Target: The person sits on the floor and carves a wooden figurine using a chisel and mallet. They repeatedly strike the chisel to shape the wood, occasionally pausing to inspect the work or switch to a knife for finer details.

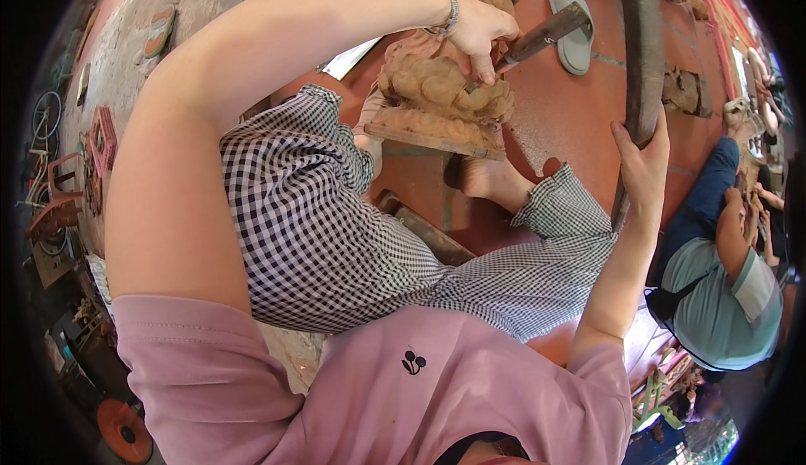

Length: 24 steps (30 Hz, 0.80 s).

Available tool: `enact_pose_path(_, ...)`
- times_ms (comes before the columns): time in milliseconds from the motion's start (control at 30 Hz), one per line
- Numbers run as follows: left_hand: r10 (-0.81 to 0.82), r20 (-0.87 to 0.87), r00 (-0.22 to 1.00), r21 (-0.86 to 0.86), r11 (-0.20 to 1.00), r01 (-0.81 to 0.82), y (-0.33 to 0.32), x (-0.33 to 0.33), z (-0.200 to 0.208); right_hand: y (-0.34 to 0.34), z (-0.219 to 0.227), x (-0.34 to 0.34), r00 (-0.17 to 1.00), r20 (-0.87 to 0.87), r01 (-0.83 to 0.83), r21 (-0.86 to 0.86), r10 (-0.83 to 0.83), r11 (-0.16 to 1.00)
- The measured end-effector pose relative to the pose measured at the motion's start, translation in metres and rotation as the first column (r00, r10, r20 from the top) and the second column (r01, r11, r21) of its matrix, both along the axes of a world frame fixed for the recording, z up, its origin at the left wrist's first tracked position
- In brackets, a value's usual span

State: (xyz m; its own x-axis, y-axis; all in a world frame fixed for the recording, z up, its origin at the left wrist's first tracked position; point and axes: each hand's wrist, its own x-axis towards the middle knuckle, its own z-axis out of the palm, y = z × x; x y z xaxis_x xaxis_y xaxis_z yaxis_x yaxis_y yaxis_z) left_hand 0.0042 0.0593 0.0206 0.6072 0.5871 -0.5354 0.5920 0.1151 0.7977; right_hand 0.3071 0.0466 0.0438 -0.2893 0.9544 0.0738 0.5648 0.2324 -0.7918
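My left hand (480, 33), with a metal bracelet on the wrist, grips a chisel with a dark handle (546, 30). Its tip is pressed onto a light brown carved wooden figure (437, 91). The figure stands on a flat wooden base (432, 138) on the red floor, between my legs in checked trousers. At the right, my right hand (642, 163) is closed around the lower end of a long dark wooden mallet (642, 54), which is held upright and apart from the chisel. My bare foot (491, 181) rests just below the carving's base.
A grey sandal (575, 20) lies on the red tiled floor (558, 112) behind the chisel. A wooden plank (428, 232) lies under my leg. Another person in a teal shirt (722, 297) sits at the right with wood pieces. Clutter and a bicycle wheel line the left wall.
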Motion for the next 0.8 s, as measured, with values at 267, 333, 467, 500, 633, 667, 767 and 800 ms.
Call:
enact_pose_path(267,-0.022,-0.023,0.999,0.088,0.996,0.024,-0.006,-0.005,-0.006,-0.001,0.007,0.002,1.0,-0.013,0.001,0.012,-0.001,1.0)
enact_pose_path(333,0.053,0.039,0.998,-0.003,0.999,-0.053,-0.006,-0.007,-0.009,-0.003,0.008,0.003,0.999,-0.035,0.016,-0.01,-0.017,1.0)
enact_pose_path(467,0.037,0.023,0.999,-0.071,0.997,-0.035,0.001,-0.007,-0.006,-0.005,0.009,0.004,0.996,-0.09,0.026,-0.023,-0.028,0.999)
enact_pose_path(500,0.02,0.009,1.0,-0.072,0.997,-0.019,0.002,-0.006,-0.005,-0.006,0.008,0.003,0.992,-0.121,0.026,-0.027,-0.029,0.999)
enact_pose_path(633,-0.074,-0.092,0.993,-0.056,0.996,0.069,0.006,0.002,0.005,-0.006,0.016,0.002,0.989,-0.124,0.072,-0.101,-0.084,0.992)
enact_pose_path(667,-0.08,-0.105,0.991,-0.045,0.996,0.075,0.006,0.004,0.008,-0.007,0.018,0.001,0.986,-0.131,0.085,-0.106,-0.099,0.991)
enact_pose_path(767,-0.093,-0.115,0.989,-0.03,0.995,0.09,0.007,0.006,0.011,-0.005,0.018,0.002,0.984,-0.127,0.113,-0.12,-0.128,0.986)
enact_pose_path(800,-0.094,-0.1,0.991,-0.032,0.995,0.091,0.006,0.004,0.009,-0.005,0.017,0.003,0.983,-0.123,0.118,-0.123,-0.134,0.985)
